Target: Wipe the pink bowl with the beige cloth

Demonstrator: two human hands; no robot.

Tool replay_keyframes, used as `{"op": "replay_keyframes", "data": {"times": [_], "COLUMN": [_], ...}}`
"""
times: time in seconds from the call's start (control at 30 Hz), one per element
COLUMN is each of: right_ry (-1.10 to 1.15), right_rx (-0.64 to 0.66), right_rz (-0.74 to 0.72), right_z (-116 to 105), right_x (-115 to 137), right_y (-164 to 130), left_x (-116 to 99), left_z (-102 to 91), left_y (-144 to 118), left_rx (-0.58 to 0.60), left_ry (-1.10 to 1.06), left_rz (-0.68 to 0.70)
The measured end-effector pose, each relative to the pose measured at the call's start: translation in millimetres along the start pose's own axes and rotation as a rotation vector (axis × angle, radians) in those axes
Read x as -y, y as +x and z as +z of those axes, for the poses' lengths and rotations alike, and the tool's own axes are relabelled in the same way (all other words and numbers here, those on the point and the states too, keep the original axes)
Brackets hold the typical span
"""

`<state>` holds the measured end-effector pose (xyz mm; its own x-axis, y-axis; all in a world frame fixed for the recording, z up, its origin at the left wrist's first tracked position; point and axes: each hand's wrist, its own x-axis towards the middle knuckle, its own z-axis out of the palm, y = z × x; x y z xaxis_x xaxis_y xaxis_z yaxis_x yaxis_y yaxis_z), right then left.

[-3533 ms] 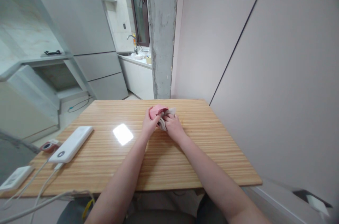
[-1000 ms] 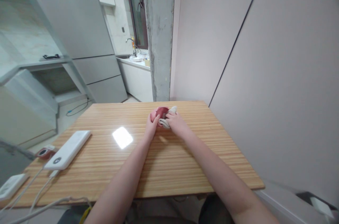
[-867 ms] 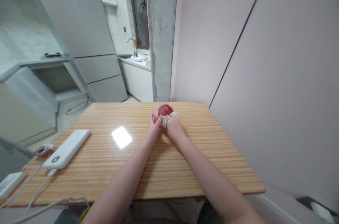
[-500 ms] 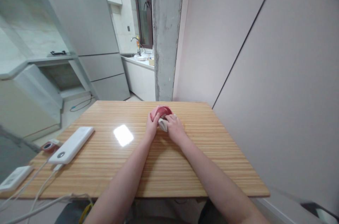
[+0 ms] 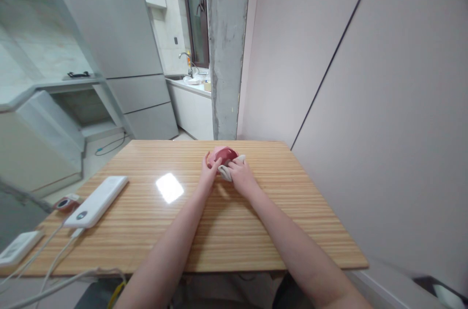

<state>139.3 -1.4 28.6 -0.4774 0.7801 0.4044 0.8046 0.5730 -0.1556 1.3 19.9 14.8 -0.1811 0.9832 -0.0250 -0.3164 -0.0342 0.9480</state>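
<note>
A small pink cup [image 5: 224, 153] is tipped on its side near the far middle of the wooden table [image 5: 183, 221], its dark red inside facing me. My left hand [image 5: 209, 172] grips the cup from the left. My right hand [image 5: 241, 177] holds a crumpled beige cloth [image 5: 231, 167] pressed against the cup's mouth. Both forearms reach out over the table.
A white power bank [image 5: 95, 202] with cables lies at the table's left, beside a small red-rimmed round object [image 5: 63, 202] and a white device [image 5: 19, 246]. A grey wall runs along the right edge. A concrete pillar [image 5: 226, 46], fridge and sink counter stand behind.
The cup has been turned in my left hand, from rim turned away to dark inside facing me. The cloth stays pressed at its mouth. The view shifts slightly.
</note>
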Motion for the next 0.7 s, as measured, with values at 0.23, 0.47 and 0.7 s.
{"op": "replay_keyframes", "data": {"times": [0.23,0.47,0.7], "right_ry": [0.454,0.295,0.224], "right_rx": [-0.414,-0.66,-0.344], "right_rz": [0.036,0.112,0.038], "right_z": [2.1,-10.8,-8.9], "right_x": [-3.6,-32.8,-20.9], "right_y": [-7.5,-11.7,-5.5], "left_x": [8.3,13.2,6.1], "left_z": [0.1,-0.5,6.9], "left_y": [3.1,3.4,-6.0], "left_rx": [0.026,0.113,0.021], "left_ry": [-0.109,0.091,-0.036], "left_rz": [0.052,0.098,0.056]}}
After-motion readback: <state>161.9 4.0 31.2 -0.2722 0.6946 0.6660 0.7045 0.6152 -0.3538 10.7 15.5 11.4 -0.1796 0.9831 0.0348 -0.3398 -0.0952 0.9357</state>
